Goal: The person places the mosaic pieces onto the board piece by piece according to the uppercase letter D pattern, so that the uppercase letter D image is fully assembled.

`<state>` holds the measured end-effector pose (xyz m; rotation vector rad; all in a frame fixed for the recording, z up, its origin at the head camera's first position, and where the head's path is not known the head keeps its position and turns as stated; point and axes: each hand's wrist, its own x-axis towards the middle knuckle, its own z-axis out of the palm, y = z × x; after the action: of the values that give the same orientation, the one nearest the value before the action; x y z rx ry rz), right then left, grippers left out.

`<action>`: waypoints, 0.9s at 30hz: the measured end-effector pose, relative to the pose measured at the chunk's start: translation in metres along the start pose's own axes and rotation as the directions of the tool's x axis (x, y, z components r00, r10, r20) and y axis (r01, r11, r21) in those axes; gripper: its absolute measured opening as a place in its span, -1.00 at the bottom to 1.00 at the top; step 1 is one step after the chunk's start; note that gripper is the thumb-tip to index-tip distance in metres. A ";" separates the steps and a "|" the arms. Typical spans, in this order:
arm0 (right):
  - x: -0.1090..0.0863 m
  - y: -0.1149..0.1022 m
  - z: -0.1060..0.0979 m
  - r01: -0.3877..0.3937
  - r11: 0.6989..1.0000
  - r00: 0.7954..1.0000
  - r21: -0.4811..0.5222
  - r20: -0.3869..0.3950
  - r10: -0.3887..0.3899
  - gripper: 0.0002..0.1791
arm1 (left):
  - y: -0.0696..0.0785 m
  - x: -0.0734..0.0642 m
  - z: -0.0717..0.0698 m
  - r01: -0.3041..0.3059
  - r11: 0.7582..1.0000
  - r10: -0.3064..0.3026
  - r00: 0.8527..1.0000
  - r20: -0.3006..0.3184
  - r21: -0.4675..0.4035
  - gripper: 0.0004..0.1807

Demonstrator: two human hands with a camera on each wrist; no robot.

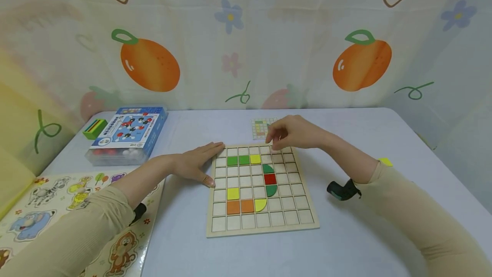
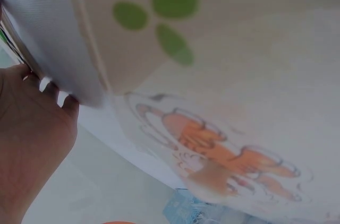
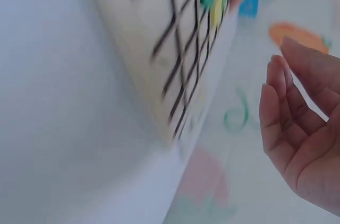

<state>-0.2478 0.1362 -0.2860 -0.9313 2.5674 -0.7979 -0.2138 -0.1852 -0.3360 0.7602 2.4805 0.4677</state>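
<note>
A wooden grid board lies on the table. Set in its squares are two green squares, two yellow squares, two orange squares, a red square, a yellow quarter-round piece and two green rounded pieces. My left hand rests spread along the board's left edge, its thumb and fingertips at the rim. Over the board's far edge is my right hand, fingers loosely bent; between thumb and fingers nothing shows in the right wrist view. It partly covers a small pattern card.
At the back left stands a blue-and-white box, beside a small green-and-yellow block. An animal picture board lies under the left forearm. Near the right sleeve are a black device and a yellow piece. A printed curtain hangs behind.
</note>
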 end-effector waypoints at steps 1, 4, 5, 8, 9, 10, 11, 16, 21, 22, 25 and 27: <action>-0.004 0.007 -0.005 -0.017 1.000 1.000 0.004 -0.015 0.017 -0.83 | 0.000 0.000 0.000 0.004 1.000 -0.004 1.000 0.001 0.001 0.26; -0.016 0.031 -0.019 -0.071 0.997 0.997 0.017 -0.040 0.072 -0.81 | 0.001 -0.001 0.000 0.017 1.000 -0.017 1.000 0.005 0.000 0.26; -0.021 0.039 -0.023 -0.090 0.996 0.995 0.019 -0.045 0.091 -0.81 | 0.001 -0.001 0.000 0.024 1.000 -0.024 1.000 0.006 0.000 0.26; -0.034 0.062 -0.035 -0.143 0.989 0.988 0.027 -0.050 0.144 -0.77 | 0.001 -0.001 -0.001 0.033 0.999 -0.033 0.999 0.006 0.004 0.26; -0.039 0.068 -0.039 -0.161 0.986 0.985 0.028 -0.048 0.163 -0.76 | 0.001 -0.001 -0.001 0.036 0.999 -0.036 0.999 0.006 0.006 0.26; -0.044 0.075 -0.042 -0.175 0.984 0.983 0.027 -0.048 0.176 -0.75 | 0.001 -0.001 -0.001 0.036 0.999 -0.036 0.999 0.005 0.006 0.26; -0.049 0.081 -0.045 -0.188 0.982 0.981 0.023 -0.048 0.189 -0.74 | 0.001 -0.001 -0.001 0.037 0.999 -0.037 0.999 0.005 0.007 0.26; -0.071 0.110 -0.057 -0.254 0.967 0.967 0.007 -0.031 0.254 -0.74 | 0.002 -0.001 -0.002 0.028 1.000 -0.029 1.000 0.005 0.008 0.26; -0.093 0.134 -0.065 -0.287 0.958 0.958 0.004 0.018 0.287 -0.73 | 0.003 -0.001 -0.002 0.036 0.999 -0.036 0.999 0.010 -0.001 0.27; -0.097 0.137 -0.066 -0.289 0.957 0.957 0.011 0.032 0.288 -0.73 | 0.003 -0.001 -0.002 0.038 0.999 -0.038 0.999 0.011 -0.002 0.27; -0.109 0.147 -0.070 -0.286 0.957 0.955 0.041 0.090 0.281 -0.71 | 0.002 0.000 -0.001 0.039 0.999 -0.039 0.999 0.011 -0.005 0.27; -0.116 0.152 -0.071 -0.283 0.957 0.953 0.063 0.134 0.273 -0.70 | 0.002 0.000 -0.001 0.040 0.999 -0.040 0.999 0.011 -0.005 0.27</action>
<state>-0.2686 0.3380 -0.3088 -0.5578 2.4626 -0.7318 -0.2130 -0.1840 -0.3345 0.7083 2.4784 0.4541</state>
